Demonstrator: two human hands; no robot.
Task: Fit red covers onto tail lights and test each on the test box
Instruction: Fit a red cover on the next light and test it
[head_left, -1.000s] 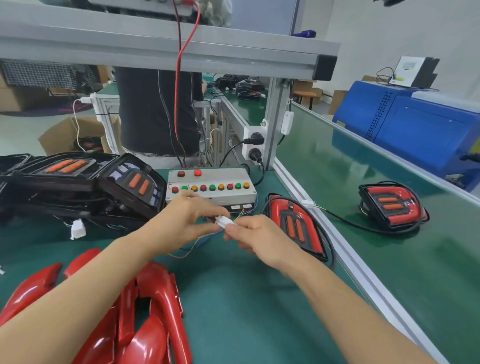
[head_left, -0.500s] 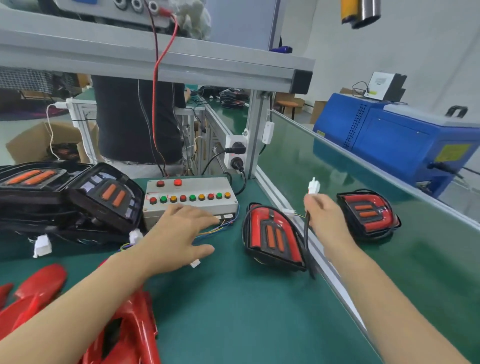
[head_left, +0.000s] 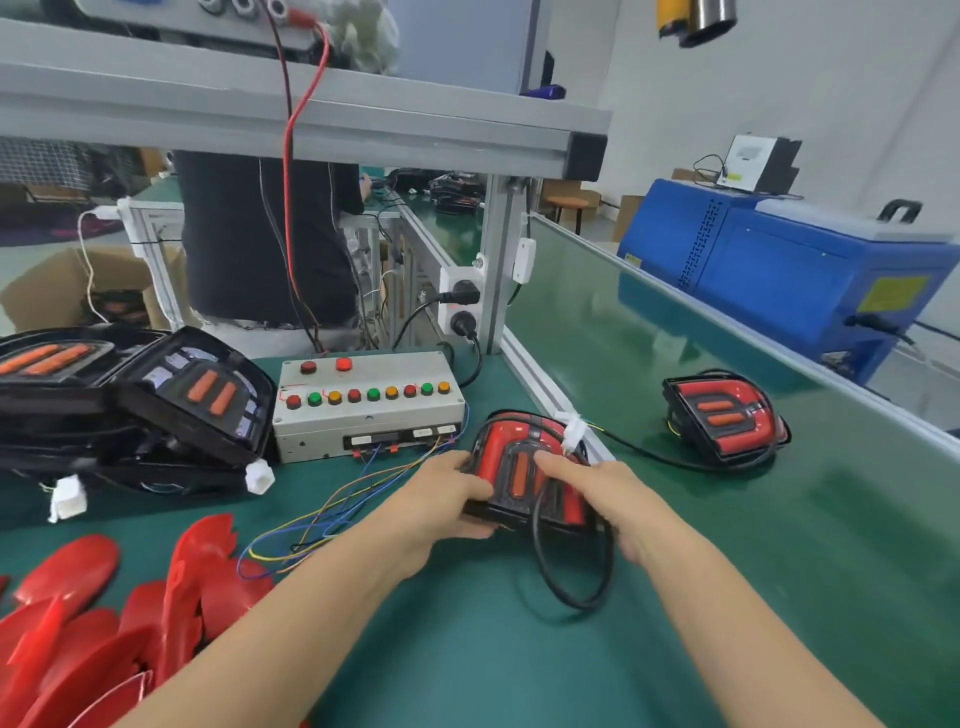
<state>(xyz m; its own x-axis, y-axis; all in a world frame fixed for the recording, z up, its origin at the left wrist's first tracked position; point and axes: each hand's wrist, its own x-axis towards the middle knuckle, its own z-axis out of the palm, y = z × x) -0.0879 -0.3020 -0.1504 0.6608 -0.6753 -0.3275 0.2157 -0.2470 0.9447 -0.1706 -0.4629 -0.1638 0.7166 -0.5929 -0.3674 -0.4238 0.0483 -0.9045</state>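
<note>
A red-covered tail light (head_left: 506, 457) lies on the green bench right of the grey test box (head_left: 363, 410). My left hand (head_left: 447, 499) grips its left edge and my right hand (head_left: 608, 493) holds its right side, the forefinger laid on its face. Its black cable (head_left: 566, 571) loops toward me, and its white plug (head_left: 574, 434) lies at the light's far right corner. Loose red covers (head_left: 104, 613) are piled at the lower left. Uncovered black tail lights (head_left: 156, 405) are stacked left of the box.
A second covered tail light (head_left: 724, 413) sits on the conveyor belt (head_left: 675, 519) to the right, behind an aluminium rail (head_left: 540, 384). Coloured test leads (head_left: 332, 514) trail from the box. A blue machine (head_left: 779, 270) stands far right. A person stands behind the bench frame.
My right hand has let go of the white plug and dropped onto the tail light. My left hand has moved right from the test box to the light's left edge.
</note>
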